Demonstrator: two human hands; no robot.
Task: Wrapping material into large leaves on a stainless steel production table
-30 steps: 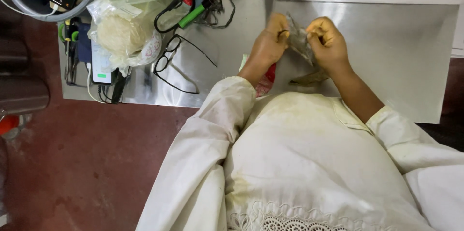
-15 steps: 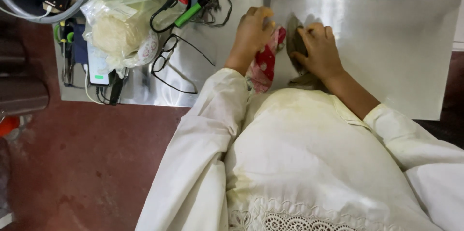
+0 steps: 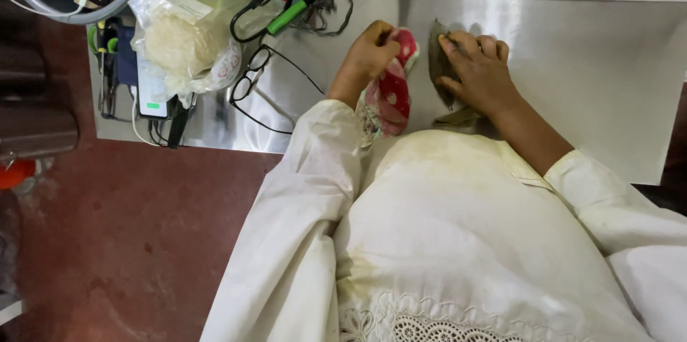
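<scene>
The left hand [image 3: 371, 49] grips a red cloth [image 3: 390, 95] beside the leaf [image 3: 438, 63], which the right hand [image 3: 478, 74] presses flat on the table [image 3: 608, 84]; hard rubbing could tear it.

Black-rimmed glasses [image 3: 250, 79], plastic bag [image 3: 187, 34] and phone [image 3: 150, 88] on steel table [image 3: 594, 91].
</scene>
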